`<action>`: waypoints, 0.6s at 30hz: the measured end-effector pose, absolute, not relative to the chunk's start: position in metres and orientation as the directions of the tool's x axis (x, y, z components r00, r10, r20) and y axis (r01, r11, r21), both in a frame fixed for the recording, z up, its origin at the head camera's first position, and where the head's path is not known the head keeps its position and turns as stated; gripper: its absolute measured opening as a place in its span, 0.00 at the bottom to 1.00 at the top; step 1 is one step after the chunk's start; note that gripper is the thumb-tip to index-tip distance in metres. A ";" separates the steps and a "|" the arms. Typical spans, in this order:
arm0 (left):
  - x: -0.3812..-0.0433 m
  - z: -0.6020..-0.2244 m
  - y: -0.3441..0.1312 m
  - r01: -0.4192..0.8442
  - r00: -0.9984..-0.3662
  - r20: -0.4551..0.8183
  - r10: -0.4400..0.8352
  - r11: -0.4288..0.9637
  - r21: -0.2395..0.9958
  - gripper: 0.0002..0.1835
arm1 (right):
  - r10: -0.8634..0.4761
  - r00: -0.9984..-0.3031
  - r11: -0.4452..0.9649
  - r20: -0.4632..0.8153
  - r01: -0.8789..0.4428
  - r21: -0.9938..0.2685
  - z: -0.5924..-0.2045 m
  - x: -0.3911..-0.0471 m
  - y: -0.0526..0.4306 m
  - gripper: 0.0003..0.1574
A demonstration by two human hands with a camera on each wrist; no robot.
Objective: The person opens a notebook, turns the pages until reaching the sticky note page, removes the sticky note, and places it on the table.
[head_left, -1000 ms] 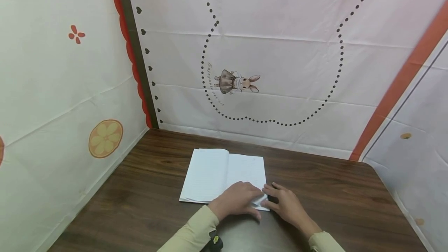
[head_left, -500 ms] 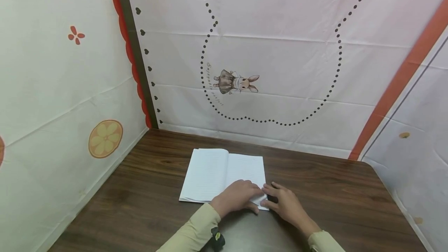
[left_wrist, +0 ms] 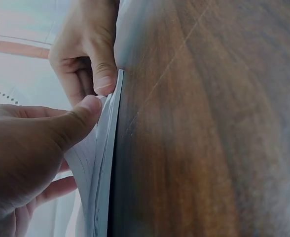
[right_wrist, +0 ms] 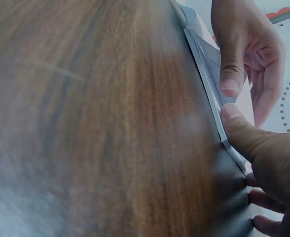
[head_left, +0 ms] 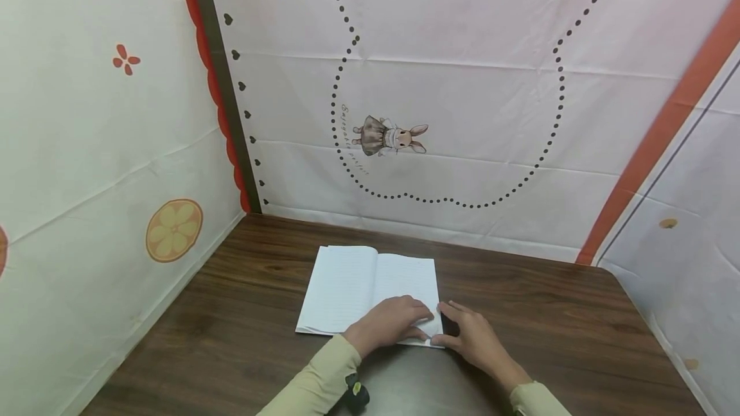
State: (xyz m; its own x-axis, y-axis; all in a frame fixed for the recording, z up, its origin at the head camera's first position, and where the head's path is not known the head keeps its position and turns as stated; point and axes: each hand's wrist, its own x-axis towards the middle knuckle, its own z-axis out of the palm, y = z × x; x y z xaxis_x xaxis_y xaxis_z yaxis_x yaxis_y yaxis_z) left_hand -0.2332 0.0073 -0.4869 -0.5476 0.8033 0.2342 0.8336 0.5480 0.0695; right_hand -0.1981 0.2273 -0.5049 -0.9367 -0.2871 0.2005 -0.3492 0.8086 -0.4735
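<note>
An open notebook (head_left: 345,287) with white lined pages lies on the table. At its lower right corner my left hand (head_left: 390,321) pinches a raised page (left_wrist: 83,160) between thumb and fingers. Close beside it, my right hand (head_left: 475,338) grips that same corner, its thumb on the front edge and its fingers along the right side. The two thumbs nearly meet in the left wrist view. Beneath the left palm, part of the right-hand page is hidden.
The dark wood-grain table (head_left: 549,320) extends around the notebook. White printed cloth (head_left: 462,114) hangs behind and along both sides of the table. A black device (head_left: 356,395) sits at the left wrist.
My left thumb has moved up from the table in front of the notebook to the page edge. The right hand has hardly moved; its index finger has shifted slightly right. The notebook stays in place.
</note>
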 end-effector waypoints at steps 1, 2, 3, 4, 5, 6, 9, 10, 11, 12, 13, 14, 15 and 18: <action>-0.233 -0.487 0.006 0.833 -0.545 0.252 0.800 0.550 0.055 0.21 | -0.282 -0.939 0.810 0.199 -0.344 -0.474 -0.505 -0.198 0.227 0.48; -0.232 -0.487 0.006 0.830 -0.544 0.270 0.794 0.556 0.039 0.20 | -0.279 -0.940 0.812 0.197 -0.340 -0.474 -0.505 -0.198 0.226 0.49; -0.232 -0.487 0.005 0.826 -0.544 0.288 0.788 0.563 0.019 0.18 | -0.276 -0.941 0.813 0.195 -0.337 -0.474 -0.505 -0.198 0.226 0.50; -0.232 -0.487 0.005 0.819 -0.548 0.304 0.779 0.574 0.004 0.17 | -0.275 -0.942 0.815 0.193 -0.335 -0.473 -0.505 -0.198 0.226 0.50; -0.232 -0.487 0.004 0.809 -0.554 0.321 0.768 0.588 -0.010 0.16 | -0.274 -0.942 0.816 0.194 -0.335 -0.472 -0.504 -0.198 0.226 0.51; -0.232 -0.487 0.004 0.798 -0.561 0.338 0.755 0.602 -0.021 0.15 | -0.277 -0.941 0.815 0.194 -0.337 -0.471 -0.504 -0.197 0.225 0.50; -0.232 -0.484 0.003 0.765 -0.578 0.392 0.715 0.642 -0.043 0.12 | -0.293 -0.935 0.813 0.201 -0.354 -0.462 -0.504 -0.197 0.226 0.47; -0.232 -0.483 0.003 0.755 -0.583 0.410 0.701 0.654 -0.045 0.12 | -0.301 -0.931 0.812 0.205 -0.363 -0.458 -0.504 -0.197 0.226 0.46; -0.232 -0.481 0.003 0.747 -0.583 0.428 0.690 0.663 -0.053 0.11 | -0.308 -0.928 0.809 0.209 -0.371 -0.456 -0.504 -0.197 0.226 0.44; -0.232 -0.480 0.003 0.738 -0.583 0.445 0.680 0.672 -0.059 0.11 | -0.315 -0.926 0.805 0.210 -0.378 -0.457 -0.503 -0.197 0.226 0.42; -0.231 -0.478 0.003 0.729 -0.584 0.461 0.669 0.681 -0.064 0.11 | -0.322 -0.923 0.803 0.211 -0.384 -0.455 -0.503 -0.197 0.226 0.41; -0.231 -0.476 0.002 0.722 -0.585 0.474 0.658 0.689 -0.067 0.11 | -0.327 -0.922 0.801 0.209 -0.387 -0.457 -0.503 -0.197 0.226 0.39; -0.230 -0.475 0.002 0.714 -0.587 0.484 0.649 0.697 -0.070 0.11 | -0.332 -0.920 0.800 0.207 -0.391 -0.456 -0.502 -0.197 0.226 0.38; -0.228 -0.471 0.002 0.696 -0.589 0.506 0.630 0.714 -0.079 0.10 | -0.339 -0.921 0.800 0.193 -0.390 -0.456 -0.502 -0.197 0.225 0.35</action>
State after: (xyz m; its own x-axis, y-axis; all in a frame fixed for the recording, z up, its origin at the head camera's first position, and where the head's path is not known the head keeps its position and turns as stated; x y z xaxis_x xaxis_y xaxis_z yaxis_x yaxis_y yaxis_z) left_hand -0.2284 0.0020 -0.4707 -0.5887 0.6300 0.5064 0.6959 0.7138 -0.0791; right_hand -0.1974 0.2253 -0.5022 -0.9209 -0.3390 0.1925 -0.3899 0.8001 -0.4559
